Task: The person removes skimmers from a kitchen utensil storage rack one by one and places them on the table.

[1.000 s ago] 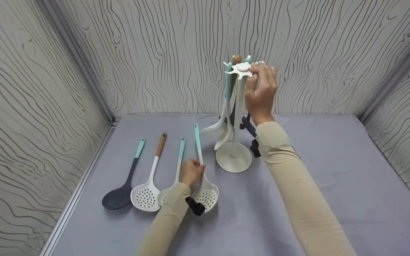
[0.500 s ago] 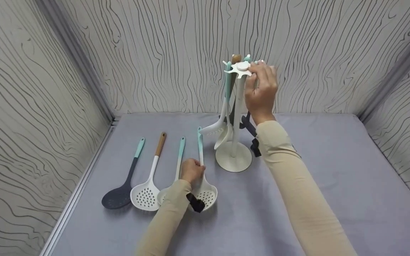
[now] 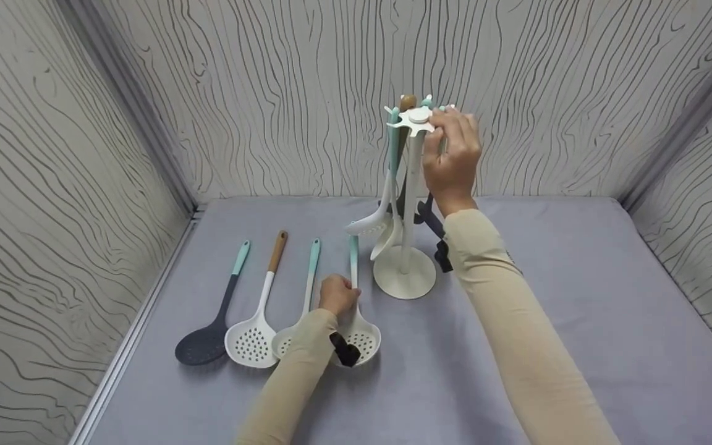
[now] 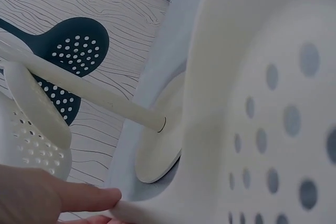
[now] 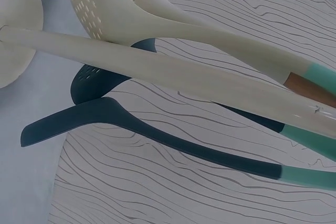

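In the head view my left hand (image 3: 337, 295) pinches a white skimmer with a mint handle (image 3: 354, 262) by the lower shaft. Its perforated bowl (image 3: 367, 341) points toward me, partly behind a black wrist strap, and fills the right of the left wrist view. The handle's tip passes behind a hanging white slotted utensil (image 3: 369, 222). My right hand (image 3: 455, 154) grips the hooked top (image 3: 418, 120) of a white utensil stand, thumb and fingers at its right edge. From the stand hang several utensils, including a dark turner (image 5: 79, 121) and a dark skimmer (image 4: 79, 45).
Left of my left hand lie three skimmers: a dark one with a mint handle (image 3: 204, 343), a white one with a brown handle (image 3: 252, 342), and a white one with a mint handle (image 3: 313, 266), half covered by my forearm. The stand's round base (image 3: 404, 281) rests on grey cloth (image 3: 578, 296).
The handle end of the skimmer in my left hand has swung right, behind the hanging utensil. My left hand has shifted slightly right. My right hand stays at the stand's top.
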{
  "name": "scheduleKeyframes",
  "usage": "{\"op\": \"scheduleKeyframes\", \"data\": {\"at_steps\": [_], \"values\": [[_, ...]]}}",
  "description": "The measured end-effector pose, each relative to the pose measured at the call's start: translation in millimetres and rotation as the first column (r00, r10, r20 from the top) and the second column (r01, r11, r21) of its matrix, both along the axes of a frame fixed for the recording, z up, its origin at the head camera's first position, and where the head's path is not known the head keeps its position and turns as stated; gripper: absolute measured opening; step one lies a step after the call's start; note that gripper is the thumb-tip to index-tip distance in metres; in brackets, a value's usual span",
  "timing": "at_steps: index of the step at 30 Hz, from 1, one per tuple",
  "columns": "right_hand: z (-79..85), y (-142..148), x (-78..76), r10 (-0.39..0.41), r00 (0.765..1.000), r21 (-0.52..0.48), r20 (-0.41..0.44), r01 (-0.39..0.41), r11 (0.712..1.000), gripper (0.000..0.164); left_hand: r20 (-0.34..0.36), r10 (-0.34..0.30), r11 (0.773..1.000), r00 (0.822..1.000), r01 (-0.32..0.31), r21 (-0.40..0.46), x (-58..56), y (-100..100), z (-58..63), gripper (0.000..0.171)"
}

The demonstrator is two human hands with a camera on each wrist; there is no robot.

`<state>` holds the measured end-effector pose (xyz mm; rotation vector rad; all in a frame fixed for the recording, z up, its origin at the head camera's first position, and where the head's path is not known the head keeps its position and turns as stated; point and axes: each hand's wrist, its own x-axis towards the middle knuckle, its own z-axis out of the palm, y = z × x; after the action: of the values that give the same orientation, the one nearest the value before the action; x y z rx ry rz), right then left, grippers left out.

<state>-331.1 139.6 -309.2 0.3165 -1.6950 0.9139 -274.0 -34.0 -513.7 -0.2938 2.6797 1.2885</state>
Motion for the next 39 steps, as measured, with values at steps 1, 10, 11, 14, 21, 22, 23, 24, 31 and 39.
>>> {"op": "scheduleKeyframes", "data": {"at_steps": [1,10,11,14,21,22,23,24,31,39], "values": [[0.0,0.0,0.0,0.001,1.0,0.0,0.001,-0.001,1.0,0.023,-0.002,-0.001,1.0,1.0,0.001,-0.007,0.1,0.1,-0.1,0.011],[-0.5,0.0,0.6,0.004,1.0,-0.001,0.009,-0.004,1.0,0.023,0.01,0.001,0.997,1.0,0.0,-0.073,0.3,1.8,2.9,0.01],[-0.5,-0.1,0.4,0.003,1.0,-0.001,0.01,-0.003,1.0,0.023,0.012,0.002,0.996,1.0,-0.001,-0.086,-0.2,2.0,2.6,0.009],[-0.3,-0.6,0.2,0.009,1.0,-0.003,0.008,-0.009,1.0,0.023,0.01,0.002,0.993,1.0,-0.001,-0.121,-0.2,2.7,2.6,0.007],[-1.0,-1.1,1.0,0.008,1.0,-0.006,0.012,-0.008,1.0,0.022,-0.015,-0.047,0.979,0.999,0.043,-0.2,0.2,7.6,-0.8,0.008],[-1.1,-0.9,1.2,0.006,1.0,-0.007,0.014,-0.006,1.0,0.022,-0.017,-0.045,0.979,0.999,0.04,-0.2,-0.3,8.6,-1.6,0.008],[-1.1,-0.8,1.2,0.007,1.0,-0.011,0.016,-0.007,1.0,0.022,-0.021,-0.043,0.978,0.999,0.038,-0.203,-0.9,9.3,-2.5,0.008],[-1.1,-0.8,1.2,0.01,1.0,-0.013,0.016,-0.01,1.0,0.022,-0.024,-0.041,0.978,0.999,0.035,-0.205,-1.7,10.0,-3.7,0.008],[-1.5,-2.0,0.5,0.012,1.0,-0.016,0.018,-0.012,1.0,0.022,0.0,-0.037,0.975,0.999,0.036,-0.217,-6.4,11.8,-9.9,0.007],[-1.1,-1.4,0.7,0.009,1.0,-0.019,0.023,-0.009,1.0,0.022,0.01,-0.035,0.969,0.999,0.036,-0.243,-9.3,13.9,-15.0,0.01]]}}
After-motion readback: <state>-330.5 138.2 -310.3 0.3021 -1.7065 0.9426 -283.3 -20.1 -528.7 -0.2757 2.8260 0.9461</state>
